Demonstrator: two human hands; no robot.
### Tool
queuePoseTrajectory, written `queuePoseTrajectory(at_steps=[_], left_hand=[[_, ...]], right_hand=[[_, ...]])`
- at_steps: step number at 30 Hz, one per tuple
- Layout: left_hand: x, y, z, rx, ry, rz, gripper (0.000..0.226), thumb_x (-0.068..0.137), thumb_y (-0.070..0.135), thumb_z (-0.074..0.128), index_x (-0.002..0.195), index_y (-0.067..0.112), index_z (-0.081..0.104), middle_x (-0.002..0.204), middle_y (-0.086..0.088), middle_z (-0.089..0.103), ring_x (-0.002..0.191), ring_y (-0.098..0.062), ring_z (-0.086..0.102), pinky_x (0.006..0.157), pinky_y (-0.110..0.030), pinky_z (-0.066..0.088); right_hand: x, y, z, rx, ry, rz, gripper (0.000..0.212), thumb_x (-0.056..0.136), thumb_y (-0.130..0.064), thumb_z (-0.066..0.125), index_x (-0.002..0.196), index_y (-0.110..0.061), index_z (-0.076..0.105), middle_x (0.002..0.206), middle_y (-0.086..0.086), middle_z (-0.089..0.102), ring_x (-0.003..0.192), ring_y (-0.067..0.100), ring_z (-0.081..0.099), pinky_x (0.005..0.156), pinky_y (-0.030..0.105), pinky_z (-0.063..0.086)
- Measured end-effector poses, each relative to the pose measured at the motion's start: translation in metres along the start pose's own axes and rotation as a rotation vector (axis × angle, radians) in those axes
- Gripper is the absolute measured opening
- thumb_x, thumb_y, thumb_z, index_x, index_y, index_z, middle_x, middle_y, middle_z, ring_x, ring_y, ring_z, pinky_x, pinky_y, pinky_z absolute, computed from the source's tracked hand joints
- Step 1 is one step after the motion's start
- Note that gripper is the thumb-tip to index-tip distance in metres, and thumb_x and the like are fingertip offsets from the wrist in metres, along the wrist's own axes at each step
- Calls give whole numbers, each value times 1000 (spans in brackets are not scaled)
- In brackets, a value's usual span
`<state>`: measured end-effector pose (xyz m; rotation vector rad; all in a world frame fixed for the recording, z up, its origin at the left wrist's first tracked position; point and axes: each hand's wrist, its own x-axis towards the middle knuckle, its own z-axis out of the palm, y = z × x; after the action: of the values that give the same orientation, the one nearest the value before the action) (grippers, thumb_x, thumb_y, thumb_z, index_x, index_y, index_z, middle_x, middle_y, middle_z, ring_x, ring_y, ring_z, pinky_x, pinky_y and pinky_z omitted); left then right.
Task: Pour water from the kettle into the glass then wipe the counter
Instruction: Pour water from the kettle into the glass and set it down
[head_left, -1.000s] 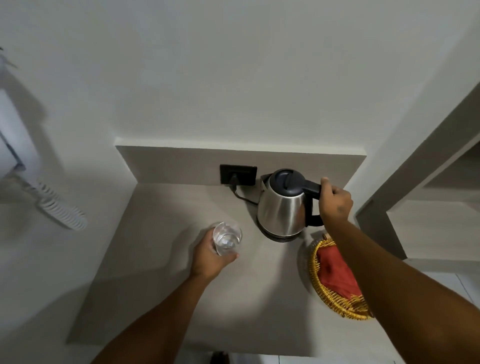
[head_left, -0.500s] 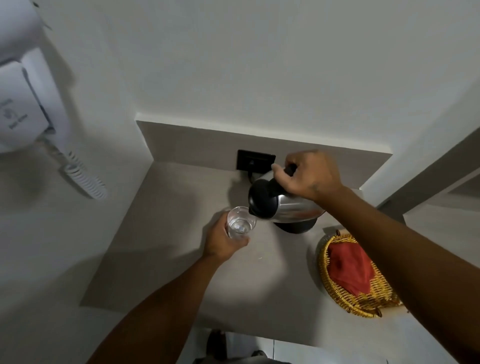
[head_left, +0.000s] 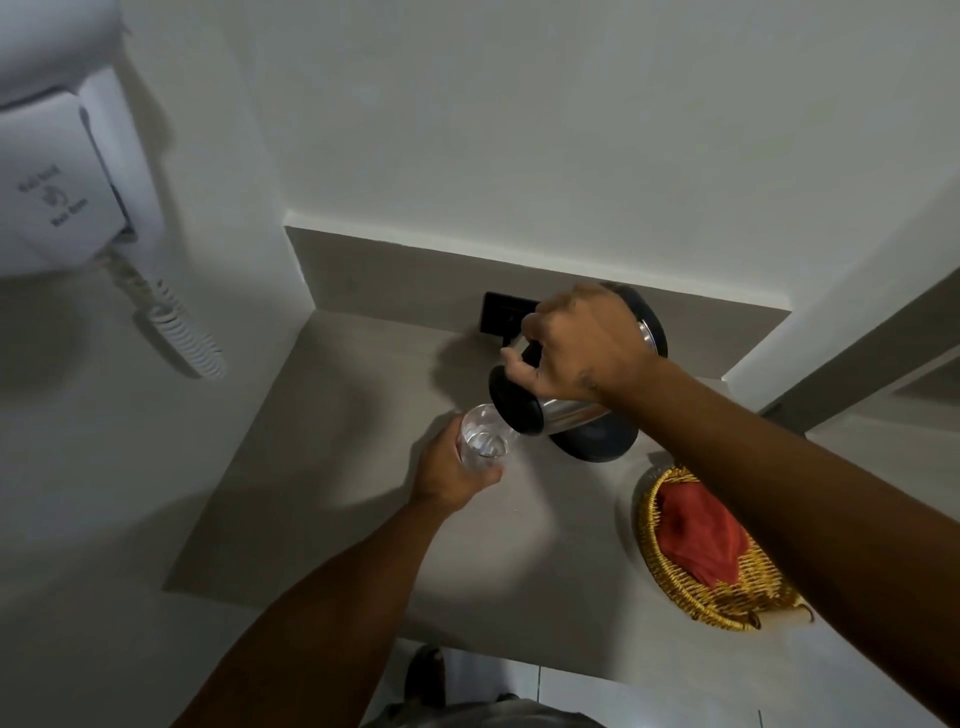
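Note:
A steel kettle (head_left: 563, 413) with a black lid is tipped steeply to the left, its spout over the rim of a clear glass (head_left: 485, 440). My right hand (head_left: 582, 340) grips the kettle's black handle from above. Around the glass, which holds some water and stands on the grey counter (head_left: 332, 467), my left hand (head_left: 447, 475) is wrapped. The kettle's black base (head_left: 597, 441) sits just behind and right of the glass. A red cloth (head_left: 696, 535) lies in a woven yellow basket (head_left: 722, 608) at the counter's right.
A black wall socket (head_left: 501, 312) sits in the backsplash behind the kettle. A white wall-mounted unit with a coiled cord (head_left: 176, 332) hangs on the left wall. The counter's front edge runs below my arms, with tiled floor beyond.
My right hand lifted the kettle off its base, carried it left and tilted it further over the glass. My left hand has kept hold of the glass.

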<state>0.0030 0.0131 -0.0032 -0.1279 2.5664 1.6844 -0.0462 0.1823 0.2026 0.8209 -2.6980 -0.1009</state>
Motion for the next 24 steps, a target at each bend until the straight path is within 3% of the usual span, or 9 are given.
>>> queuePoseTrajectory(at_steps=[5, 9, 13, 24], left_hand=[[1, -1, 1, -5, -11, 8, 78, 59, 8, 97, 129, 10, 62, 120, -10, 71, 109, -28, 70, 94, -48, 59], [0, 0, 1, 25, -17, 14, 80, 60, 11, 98, 132, 8, 61, 123, -10, 71, 111, -25, 68, 95, -37, 58], [0, 0, 0, 27, -26, 9, 78, 60, 12, 98, 129, 12, 62, 118, -5, 72, 107, -23, 69, 85, -25, 53], [2, -3, 0, 85, -30, 5, 83, 57, 19, 100, 130, 14, 62, 120, -5, 72, 108, -22, 69, 84, -23, 52]], right_hand=[[2, -1, -11, -39, -11, -54, 46, 90, -44, 50, 59, -11, 53, 56, 0, 43, 50, 22, 45, 62, 33, 37], [4, -1, -16, -88, 14, -88, 46, 91, -45, 48, 60, -11, 50, 57, 2, 46, 51, 23, 45, 64, 31, 26], [8, -2, -21, -107, 31, -111, 45, 91, -45, 47, 60, -13, 44, 56, 3, 48, 50, 22, 42, 64, 31, 25], [11, -3, -32, -88, 56, -114, 44, 90, -42, 52, 60, -12, 41, 54, 3, 45, 49, 23, 41, 63, 31, 29]])
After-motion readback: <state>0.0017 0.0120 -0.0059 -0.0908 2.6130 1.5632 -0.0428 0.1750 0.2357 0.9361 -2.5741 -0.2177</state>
